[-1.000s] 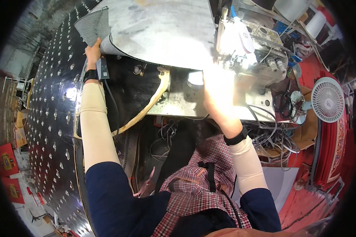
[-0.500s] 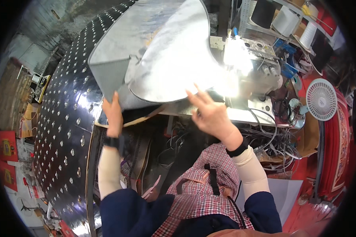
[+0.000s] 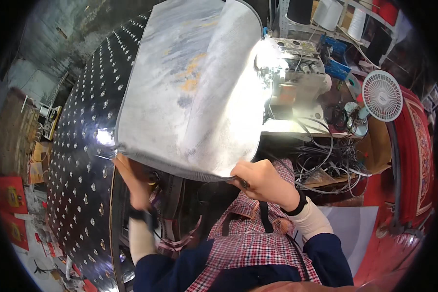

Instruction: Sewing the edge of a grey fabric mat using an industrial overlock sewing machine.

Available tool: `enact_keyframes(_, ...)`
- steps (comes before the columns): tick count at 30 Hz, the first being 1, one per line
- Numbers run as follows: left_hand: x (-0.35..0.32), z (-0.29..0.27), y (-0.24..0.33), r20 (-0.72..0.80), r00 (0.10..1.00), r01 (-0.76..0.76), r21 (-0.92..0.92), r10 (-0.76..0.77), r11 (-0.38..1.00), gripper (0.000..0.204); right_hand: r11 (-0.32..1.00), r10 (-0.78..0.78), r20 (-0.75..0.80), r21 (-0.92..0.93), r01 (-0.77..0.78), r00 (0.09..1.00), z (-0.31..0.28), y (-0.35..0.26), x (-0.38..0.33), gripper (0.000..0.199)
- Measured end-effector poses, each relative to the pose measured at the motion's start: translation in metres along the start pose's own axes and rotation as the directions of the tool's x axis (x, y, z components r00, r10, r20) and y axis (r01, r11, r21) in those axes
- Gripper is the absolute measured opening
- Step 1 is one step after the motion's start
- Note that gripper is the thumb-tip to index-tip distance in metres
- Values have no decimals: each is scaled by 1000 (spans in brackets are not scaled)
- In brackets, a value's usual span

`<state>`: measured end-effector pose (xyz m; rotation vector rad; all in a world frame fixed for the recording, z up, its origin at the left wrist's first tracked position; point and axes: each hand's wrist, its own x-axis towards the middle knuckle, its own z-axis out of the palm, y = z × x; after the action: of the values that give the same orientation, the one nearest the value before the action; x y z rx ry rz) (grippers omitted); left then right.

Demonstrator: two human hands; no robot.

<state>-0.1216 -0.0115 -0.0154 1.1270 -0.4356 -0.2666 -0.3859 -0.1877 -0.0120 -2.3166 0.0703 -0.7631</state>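
A grey mat (image 3: 165, 112) with blue and orange smudged patterning and a dark bound edge lies across the work surface, its right part curled over. My right hand (image 3: 267, 182) is closed on the near right end of its edge, fingers folded. At the near left corner, my left hand (image 3: 133, 182) is closed on the edge; its fingertips are partly hidden and slightly blurred. Beside the mat's right edge stands a white sewing machine (image 3: 297, 73) with a bright lamp that washes out the mat there.
A black table (image 3: 78, 170) studded with shiny metal knobs stretches along the left. To the right stand a white fan (image 3: 382, 96), a tangle of cables (image 3: 321, 160) and a rolled red carpet (image 3: 416, 165). Thread cones (image 3: 327, 13) sit on a rack at the back right.
The mat has turned and its near edge has come toward me, with less of it folded over. My right hand has lowered from spread fingers to a grip on the edge.
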Motion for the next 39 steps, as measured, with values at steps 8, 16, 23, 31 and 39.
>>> enact_keyframes(8, 250, 13, -14, 163, 851, 368, 493, -499, 788, 45, 979, 141, -120, 166, -121, 983, 20, 10, -44, 19)
enact_keyframes(16, 282, -48, -22, 236, 888, 177, 616, -395, 767, 36, 803, 582, -643, 357, -477, 498, 41, 49, -18, 27)
enact_keyframes(23, 224, -197, 25, 5, 980, 178, 441, -201, 880, 38, 326, 836, -36, 836, -442, 548, 65, 88, 4, 24)
enact_keyframes(31, 48, -282, 78, -326, 945, 157, 409, -17, 899, 36, 368, 850, -123, 835, -409, 513, 75, 93, 17, 21)
enact_keyframes(39, -8, -275, 59, 109, 897, -49, 988, 429, -149, 34, 397, 843, -157, 827, -398, 515, 72, 79, 2, 27)
